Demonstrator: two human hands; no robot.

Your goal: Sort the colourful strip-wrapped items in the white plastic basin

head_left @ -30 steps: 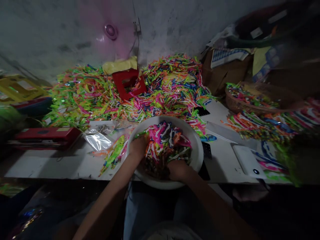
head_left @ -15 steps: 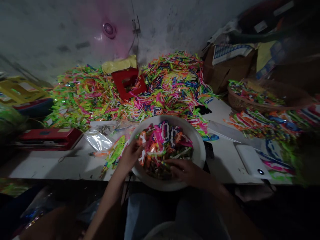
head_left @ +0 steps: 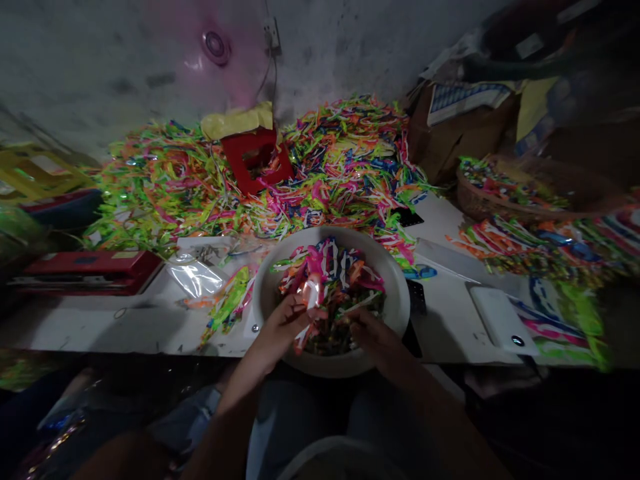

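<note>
The left hand (head_left: 285, 322) is now shifted inward, an orange strip (head_left: 313, 291) pinched in its nearly closed fingers above the bowl (head_left: 398, 295). Beside it, the right hand (head_left: 371, 331) is half-curled, its grip unclear. Strips are best lifted singly, lightly.

Looks forward and down from head height, fairly close above the white bowl (head_left: 399, 297) at the table's (head_left: 140, 328) near edge, facing the grey wall (head_left: 340, 47) beyond.
</note>
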